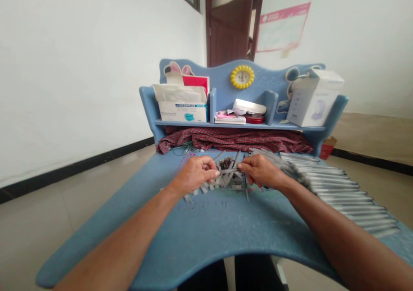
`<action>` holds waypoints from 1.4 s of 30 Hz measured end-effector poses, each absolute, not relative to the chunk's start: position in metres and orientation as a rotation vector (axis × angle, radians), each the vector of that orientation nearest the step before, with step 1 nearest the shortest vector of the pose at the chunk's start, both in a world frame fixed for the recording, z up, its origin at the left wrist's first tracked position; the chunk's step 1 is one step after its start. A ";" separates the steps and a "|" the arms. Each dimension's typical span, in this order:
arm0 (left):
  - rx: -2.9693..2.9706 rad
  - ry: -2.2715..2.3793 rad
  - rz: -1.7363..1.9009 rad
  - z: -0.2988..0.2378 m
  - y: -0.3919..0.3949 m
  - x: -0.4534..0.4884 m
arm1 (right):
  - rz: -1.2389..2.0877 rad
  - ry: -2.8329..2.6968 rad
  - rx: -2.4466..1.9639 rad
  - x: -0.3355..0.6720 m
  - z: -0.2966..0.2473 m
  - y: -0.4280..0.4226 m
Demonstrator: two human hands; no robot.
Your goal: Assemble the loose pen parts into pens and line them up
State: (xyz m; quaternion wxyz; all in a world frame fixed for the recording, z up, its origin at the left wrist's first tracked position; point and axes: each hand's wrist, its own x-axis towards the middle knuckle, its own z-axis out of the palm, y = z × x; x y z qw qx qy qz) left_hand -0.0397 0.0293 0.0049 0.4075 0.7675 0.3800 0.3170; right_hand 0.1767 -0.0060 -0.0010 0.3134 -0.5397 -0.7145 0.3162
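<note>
A thin grey strip (228,171) stretches between my two hands above the middle of the desk. Its left end is pinched by the thumb and fingers of my left hand (197,173). My right hand (260,170) is closed on the other end, fingers curled. Beneath and around them lies a loose heap of small grey strips and dark pieces (236,183), too small to make out in detail. Short grey pieces (204,189) are scattered below my left hand.
Long grey strips lie in rows (348,196) along the desk's right side, under my right forearm. A checked cloth (232,139) is bunched below the blue shelf (193,124). The shelf bears a mask box (182,112), a white box (314,99) and a red tin (254,119).
</note>
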 end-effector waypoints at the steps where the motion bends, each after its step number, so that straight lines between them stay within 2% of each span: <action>1: 1.857 0.961 0.835 0.005 0.030 -0.040 | 0.830 -1.891 -1.420 0.177 -0.001 -0.006; 4: 1.617 0.924 0.921 0.008 0.030 -0.041 | 0.746 -1.960 -1.450 0.174 -0.001 -0.008; 10: 1.206 0.653 1.057 0.014 0.032 -0.043 | 0.106 -2.464 -1.729 0.158 -0.008 -0.013; 15: 1.121 0.560 1.121 0.016 0.033 -0.044 | 0.061 -2.509 -1.736 0.154 -0.013 -0.016; 18: 1.123 0.537 1.142 0.017 0.031 -0.045 | 0.247 -2.374 -1.548 0.153 -0.015 -0.016; 22: 1.134 0.506 1.153 0.017 0.028 -0.043 | 0.944 -1.943 -1.190 0.144 -0.018 -0.019; 25: 1.157 0.502 1.164 0.017 0.025 -0.042 | 1.225 -1.710 -1.058 0.133 -0.021 -0.023; 31: 1.200 0.476 1.138 0.019 0.020 -0.042 | 1.259 -1.540 -0.979 0.124 -0.029 -0.022; 42: 1.306 0.525 1.095 0.015 0.015 -0.038 | 1.201 -1.547 -0.927 0.122 -0.032 -0.021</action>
